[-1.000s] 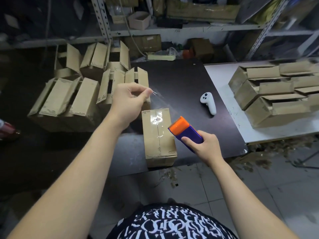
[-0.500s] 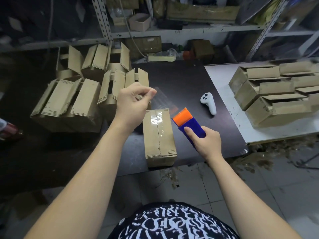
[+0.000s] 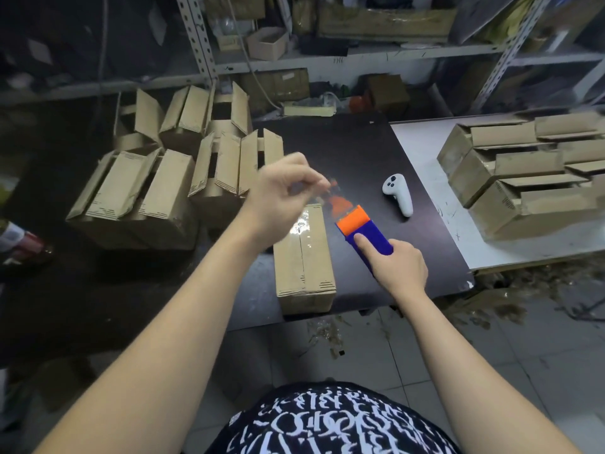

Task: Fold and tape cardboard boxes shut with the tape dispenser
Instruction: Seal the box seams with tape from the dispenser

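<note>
Cardboard box (image 3: pixel 302 257), corrugated, oblong and folded shut, lies at the near edge of the dark matte table (image 3: pixel 360 149). A glossy tape band (image 3: pixel 299 227) runs along its top seam. Just beside the box, toward the right edge, the right grip (image 3: pixel 401 268), a bare hand, wraps round the tape dispenser (image 3: pixel 363 232). Its forefinger lies flat on the blocky blue body behind the orange head. The left grip (image 3: pixel 281 194), blurred, hangs above the box's far end. Its thumb and fingertips pinch a clear tape strip (image 3: pixel 330 196) that stretches to the orange head. Open-flapped boxes (image 3: pixel 157 191) crowd the left edge and beyond. A smooth white controller (image 3: pixel 397 194) lies nearer the right edge.
</note>
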The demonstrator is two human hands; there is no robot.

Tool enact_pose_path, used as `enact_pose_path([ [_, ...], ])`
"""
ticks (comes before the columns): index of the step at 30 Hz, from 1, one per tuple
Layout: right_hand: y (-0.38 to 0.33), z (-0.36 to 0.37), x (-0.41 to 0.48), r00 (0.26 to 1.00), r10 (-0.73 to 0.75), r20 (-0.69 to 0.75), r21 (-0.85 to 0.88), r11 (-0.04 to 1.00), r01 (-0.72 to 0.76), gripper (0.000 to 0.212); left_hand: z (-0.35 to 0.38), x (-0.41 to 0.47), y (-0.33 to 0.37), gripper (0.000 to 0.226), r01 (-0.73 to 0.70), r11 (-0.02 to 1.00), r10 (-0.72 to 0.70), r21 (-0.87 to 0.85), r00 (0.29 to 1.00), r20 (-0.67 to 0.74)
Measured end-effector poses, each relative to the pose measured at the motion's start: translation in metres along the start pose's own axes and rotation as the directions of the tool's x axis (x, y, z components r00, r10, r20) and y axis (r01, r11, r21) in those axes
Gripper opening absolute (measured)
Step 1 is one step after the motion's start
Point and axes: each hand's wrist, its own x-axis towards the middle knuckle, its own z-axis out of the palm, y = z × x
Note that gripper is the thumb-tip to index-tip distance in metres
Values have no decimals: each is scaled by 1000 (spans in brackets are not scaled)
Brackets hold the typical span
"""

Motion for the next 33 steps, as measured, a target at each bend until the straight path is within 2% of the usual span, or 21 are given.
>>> enact_pose_path([
  [3,-3,3,20,953,294,67,114,947,-300,68,14,-12,14,7,-59,997,57,-45,998,-30],
  [4,-2,3,22,941,332,71,100,936,-338,68,13,-14,15,7,-42,997,39,-58,998,-43],
  [5,2,5,22,948,317,41,54,946,-319,68,11,-15,15,7,-11,997,8,-71,999,-41],
  [7,6,12,21,982,187,-12,-62,980,-188,65,4,-20,10,9,85,990,-89,-111,995,-32],
  [10,11,31,18,998,2,59,-202,979,10,44,-2,-32,7,13,217,945,-231,-244,972,-33],
  [13,22,48,15,989,-63,136,-257,962,97,27,-3,-44,11,14,262,907,-281,-329,960,-12],
  [16,26,51,7,985,-119,124,-152,979,137,27,-6,-53,9,15,281,885,-303,-372,953,-3],
  [18,18,47,0,985,-170,-11,-18,985,170,19,-7,-58,8,14,295,883,-317,-366,948,-1],
  [20,-3,33,-9,979,-194,-65,190,961,203,40,-6,-62,9,13,324,882,-344,-342,939,2],
  [22,-32,14,-18,948,-303,101,469,855,223,52,-3,-65,10,12,357,872,-374,-334,927,15],
  [24,-57,0,-26,810,-497,311,660,726,192,54,-2,-66,11,10,374,863,-390,-339,921,24],
  [26,-71,-7,-31,719,-578,386,717,679,162,46,-3,-66,13,10,383,849,-407,-364,913,12],
  [30,-73,-18,-35,721,-564,402,725,677,125,11,-10,-69,10,9,422,792,-505,-442,859,-85],
  [32,-63,-23,-35,719,-533,445,697,711,95,4,-10,-75,7,14,441,792,-534,-422,836,-129],
  [33,-58,-25,-34,723,-500,476,666,742,75,8,-8,-79,5,16,451,793,-546,-410,825,-149],
])
